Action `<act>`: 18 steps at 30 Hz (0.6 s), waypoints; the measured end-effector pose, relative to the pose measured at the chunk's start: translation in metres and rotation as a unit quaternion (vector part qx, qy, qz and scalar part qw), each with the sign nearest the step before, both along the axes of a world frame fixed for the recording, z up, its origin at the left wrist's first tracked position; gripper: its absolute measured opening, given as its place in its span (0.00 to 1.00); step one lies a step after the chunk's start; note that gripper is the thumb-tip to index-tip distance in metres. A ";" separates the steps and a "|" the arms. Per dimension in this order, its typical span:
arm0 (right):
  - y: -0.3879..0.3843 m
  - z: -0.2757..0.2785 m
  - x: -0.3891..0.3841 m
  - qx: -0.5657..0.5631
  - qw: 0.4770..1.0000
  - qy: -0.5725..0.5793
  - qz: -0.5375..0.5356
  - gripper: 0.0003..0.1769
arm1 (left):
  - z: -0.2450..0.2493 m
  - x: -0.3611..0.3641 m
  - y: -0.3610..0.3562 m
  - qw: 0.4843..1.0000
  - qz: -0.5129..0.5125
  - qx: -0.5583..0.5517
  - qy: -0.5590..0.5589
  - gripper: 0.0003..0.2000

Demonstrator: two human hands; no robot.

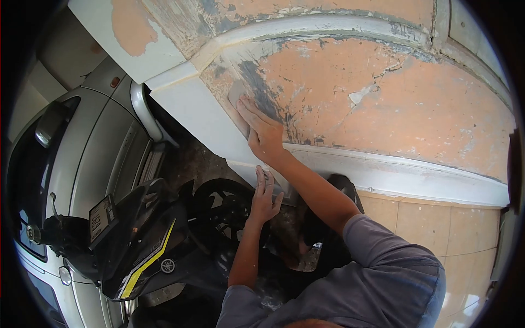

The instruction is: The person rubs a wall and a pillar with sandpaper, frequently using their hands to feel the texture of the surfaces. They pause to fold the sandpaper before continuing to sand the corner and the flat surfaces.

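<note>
My right hand presses flat against the left edge of a peeling wall panel, fingers together over a thin greyish-brown piece of sandpaper. The panel is orange with grey scraped patches and chipped paint. Beside the fingers lies a dark grey bare strip, next to a smooth white wall edge. Lower down, my left hand holds nothing, its fingers apart and dusted white, close to the lower white ledge. My right forearm crosses the ledge under the panel.
A black motorcycle with a yellow stripe stands just left of my left arm. Behind it is a silver car. Beige floor tiles lie at the right. A curved white moulding runs above the panel.
</note>
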State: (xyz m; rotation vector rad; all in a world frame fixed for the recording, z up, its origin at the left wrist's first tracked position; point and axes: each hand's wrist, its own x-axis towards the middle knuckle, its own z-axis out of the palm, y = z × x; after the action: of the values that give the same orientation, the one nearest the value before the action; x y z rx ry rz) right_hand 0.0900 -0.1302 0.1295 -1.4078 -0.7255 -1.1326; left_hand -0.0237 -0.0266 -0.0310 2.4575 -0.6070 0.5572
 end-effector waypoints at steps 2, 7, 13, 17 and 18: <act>-0.002 0.038 -0.001 0.019 0.999 -0.045 0.022 0.31 | 0.002 -0.002 -0.002 1.000 -0.007 -0.001 0.001 0.38; 0.000 0.048 0.002 0.031 0.998 -0.050 0.030 0.31 | 0.000 -0.001 -0.002 0.999 -0.011 -0.028 0.014 0.39; -0.001 0.014 -0.004 0.022 1.000 0.003 0.020 0.31 | -0.003 -0.001 -0.001 1.000 -0.016 -0.013 -0.006 0.38; -0.001 0.082 0.002 0.038 0.997 -0.062 0.008 0.29 | 0.003 -0.001 -0.005 1.000 -0.006 -0.011 0.009 0.38; -0.001 0.076 0.002 0.037 0.998 -0.060 0.007 0.29 | 0.003 -0.001 -0.004 1.000 -0.007 -0.011 0.003 0.38</act>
State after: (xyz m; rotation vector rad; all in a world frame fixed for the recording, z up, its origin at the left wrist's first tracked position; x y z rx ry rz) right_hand 0.0924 -0.1315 0.2060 -1.2797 -0.7693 -1.2280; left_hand -0.0248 -0.0307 -0.0283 2.4323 -0.6123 0.5481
